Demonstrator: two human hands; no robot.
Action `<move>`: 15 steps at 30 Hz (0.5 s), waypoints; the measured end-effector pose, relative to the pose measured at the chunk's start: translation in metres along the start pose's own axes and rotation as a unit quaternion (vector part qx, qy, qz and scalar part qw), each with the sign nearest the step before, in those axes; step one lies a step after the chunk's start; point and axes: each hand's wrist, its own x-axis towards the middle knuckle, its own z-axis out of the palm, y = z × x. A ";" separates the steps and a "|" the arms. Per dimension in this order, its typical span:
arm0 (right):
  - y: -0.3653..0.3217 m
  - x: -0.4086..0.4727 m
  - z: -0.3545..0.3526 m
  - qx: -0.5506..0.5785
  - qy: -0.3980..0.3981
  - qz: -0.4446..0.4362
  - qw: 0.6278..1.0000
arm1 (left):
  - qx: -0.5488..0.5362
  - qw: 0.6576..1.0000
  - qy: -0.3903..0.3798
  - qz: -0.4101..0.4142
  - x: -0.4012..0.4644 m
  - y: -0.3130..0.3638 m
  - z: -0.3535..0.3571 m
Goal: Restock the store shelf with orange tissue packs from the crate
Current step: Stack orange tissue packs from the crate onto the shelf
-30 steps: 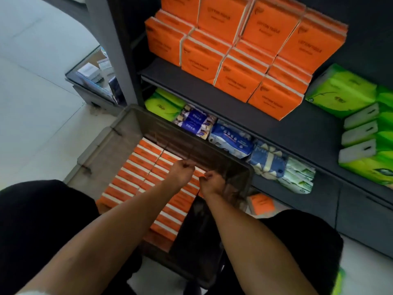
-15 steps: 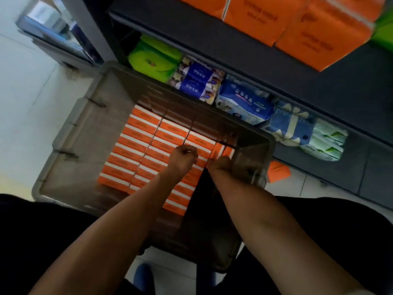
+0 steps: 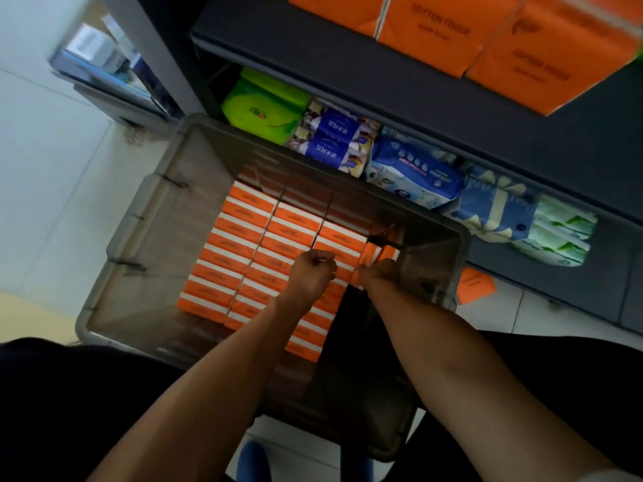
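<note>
A grey translucent crate (image 3: 146, 217) stands on the floor in front of the dark shelf (image 3: 452, 109). Rows of orange tissue packs (image 3: 243, 238) fill its bottom. Both my arms reach into it. My left hand (image 3: 311, 273) has its fingers curled onto the edge of an orange pack (image 3: 344, 269) in the right-hand row. My right hand (image 3: 377, 274) grips the same pack from the other side, beside a few packs standing on end (image 3: 379, 253). More orange packs (image 3: 522, 64) stand on the shelf above.
The lower shelf holds a green pack (image 3: 264, 106), blue packs (image 3: 334, 140) and green-and-white packs (image 3: 556, 234). One orange pack (image 3: 475, 285) lies on the floor right of the crate. A glass cabinet (image 3: 104, 64) stands at the left. My knees flank the crate.
The view has tilted down onto the crate, so most of the upper shelf has left the frame. Both hands have stayed at the same pack in the right-hand row.
</note>
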 end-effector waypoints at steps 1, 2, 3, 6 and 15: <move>0.002 0.000 -0.001 0.001 -0.001 0.005 1.000 | -0.003 1.000 0.001 0.000 -0.001 0.000 0.000; 0.004 0.000 -0.001 0.000 -0.003 0.005 1.000 | -0.005 1.000 0.002 0.000 -0.001 0.000 0.000; 0.005 -0.002 -0.001 0.002 -0.005 0.004 1.000 | -0.002 1.000 0.003 0.001 -0.001 0.000 -0.001; 0.010 -0.011 -0.004 -0.008 -0.009 0.001 1.000 | 0.003 1.000 0.001 -0.003 -0.003 -0.001 -0.002; 0.005 -0.049 -0.037 -0.056 -0.005 -0.038 0.998 | 0.078 0.997 -0.003 0.019 -0.013 -0.010 -0.007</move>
